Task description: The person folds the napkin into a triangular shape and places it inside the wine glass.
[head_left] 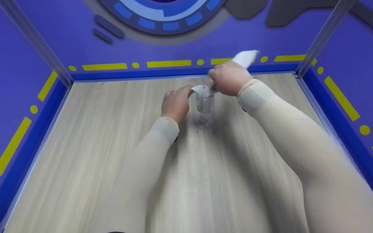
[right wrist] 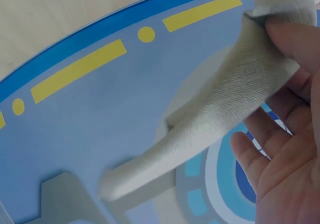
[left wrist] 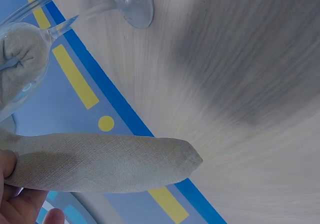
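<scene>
A clear stemmed wine glass (head_left: 205,106) is between my two hands, its foot (left wrist: 137,4) toward the wooden table. Part of a whitish cloth is bunched inside its bowl (left wrist: 37,81), as the left wrist view shows. My left hand (head_left: 176,103) is at the left of the rim and grips one part of the cloth (left wrist: 105,161), whose end sticks out past the fingers. On the other side, above the rim, my right hand (head_left: 231,78) pinches another part; that cloth end (right wrist: 215,111) flares up and away. Whether the foot touches the table I cannot tell.
The light wooden tabletop (head_left: 108,129) spreads around the glass. Purple-blue panels with yellow dashes enclose it at the back (head_left: 173,48), left (head_left: 8,81) and right (head_left: 361,71). The back panel stands close behind my hands.
</scene>
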A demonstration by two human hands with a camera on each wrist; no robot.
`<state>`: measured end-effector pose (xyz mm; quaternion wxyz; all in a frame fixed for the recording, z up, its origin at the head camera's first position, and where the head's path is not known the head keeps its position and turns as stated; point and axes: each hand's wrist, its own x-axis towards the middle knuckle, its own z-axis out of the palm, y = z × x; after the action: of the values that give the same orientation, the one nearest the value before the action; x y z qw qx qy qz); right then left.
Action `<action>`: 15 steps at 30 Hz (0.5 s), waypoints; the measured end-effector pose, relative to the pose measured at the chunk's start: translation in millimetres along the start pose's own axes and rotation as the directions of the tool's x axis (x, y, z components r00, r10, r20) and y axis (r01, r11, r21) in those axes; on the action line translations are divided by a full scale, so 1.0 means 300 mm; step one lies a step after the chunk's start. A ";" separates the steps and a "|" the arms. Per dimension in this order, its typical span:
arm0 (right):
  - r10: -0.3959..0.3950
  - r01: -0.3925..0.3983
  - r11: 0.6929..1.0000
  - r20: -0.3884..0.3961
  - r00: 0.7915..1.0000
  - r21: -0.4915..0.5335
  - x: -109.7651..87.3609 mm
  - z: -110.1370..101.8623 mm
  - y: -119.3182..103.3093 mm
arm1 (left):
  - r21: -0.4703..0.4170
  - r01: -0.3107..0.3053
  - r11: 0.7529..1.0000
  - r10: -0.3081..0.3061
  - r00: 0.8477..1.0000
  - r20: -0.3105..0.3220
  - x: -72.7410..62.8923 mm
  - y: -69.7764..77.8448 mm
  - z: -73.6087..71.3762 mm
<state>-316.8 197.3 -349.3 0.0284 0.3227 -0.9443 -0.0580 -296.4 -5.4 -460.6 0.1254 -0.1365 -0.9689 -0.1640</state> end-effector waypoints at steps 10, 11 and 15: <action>-0.021 0.022 1.000 -0.099 0.995 0.013 -0.036 0.062 -0.005 | 0.016 -0.008 1.000 0.008 1.000 -0.004 -0.001 -0.005 0.004; -0.018 0.020 1.000 -0.109 0.994 0.012 -0.040 0.070 -0.006 | 0.014 -0.007 1.000 0.007 1.000 -0.003 -0.002 -0.005 0.004; -0.021 0.026 0.999 -0.179 0.984 0.026 -0.056 0.105 -0.012 | 0.018 -0.005 1.000 0.005 1.000 0.007 -0.005 -0.006 0.004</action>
<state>-304.3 207.6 -381.2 0.1077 0.3380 -0.9348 -0.0157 -295.8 -6.9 -462.7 0.1237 -0.1385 -0.9704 -0.1542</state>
